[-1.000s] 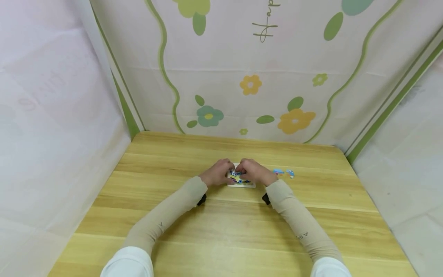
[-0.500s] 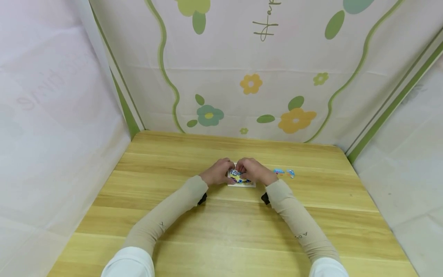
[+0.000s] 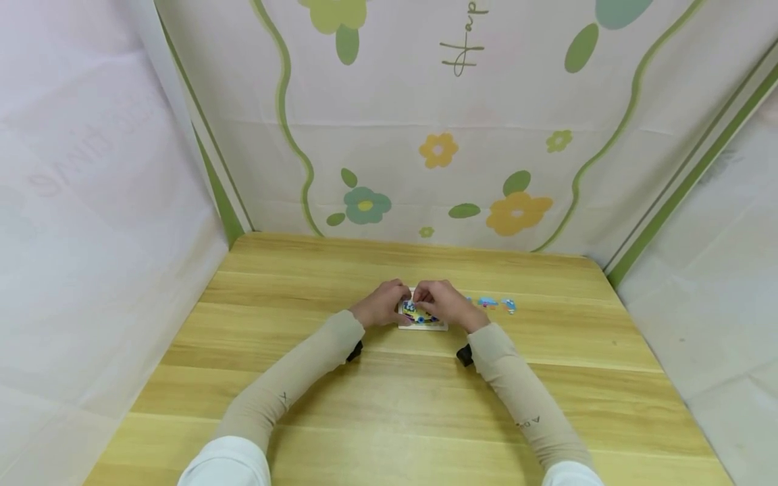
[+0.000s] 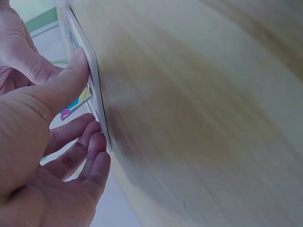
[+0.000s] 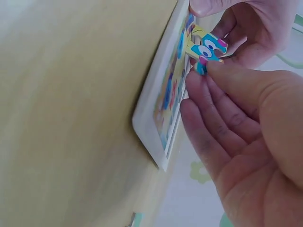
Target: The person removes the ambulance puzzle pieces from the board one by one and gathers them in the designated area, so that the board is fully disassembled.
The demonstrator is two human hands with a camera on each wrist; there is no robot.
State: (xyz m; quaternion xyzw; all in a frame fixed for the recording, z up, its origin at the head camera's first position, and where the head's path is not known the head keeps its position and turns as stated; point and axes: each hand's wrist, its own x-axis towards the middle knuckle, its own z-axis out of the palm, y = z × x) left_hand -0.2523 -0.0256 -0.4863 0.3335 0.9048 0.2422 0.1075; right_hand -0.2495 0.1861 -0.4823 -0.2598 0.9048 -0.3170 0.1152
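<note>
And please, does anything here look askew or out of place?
The puzzle piece with eyes sticks up at an angle from the white-edged board instead of lying flat; the right hand pinches it. Loose pieces lie off the board. I see nothing spilled or damaged.

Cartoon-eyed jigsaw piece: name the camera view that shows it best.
Right wrist: the cartoon-eyed jigsaw piece appears largest, both printed eyes clear. The left wrist view catches only a slanted part; the head view shows it tiny.

Reads "Hap" sideways on back wall [image 3: 389, 101], "X" on left sleeve [image 3: 293, 378], "A" on right sleeve [image 3: 524, 391]; too faint on left wall [image 3: 109, 270].
</note>
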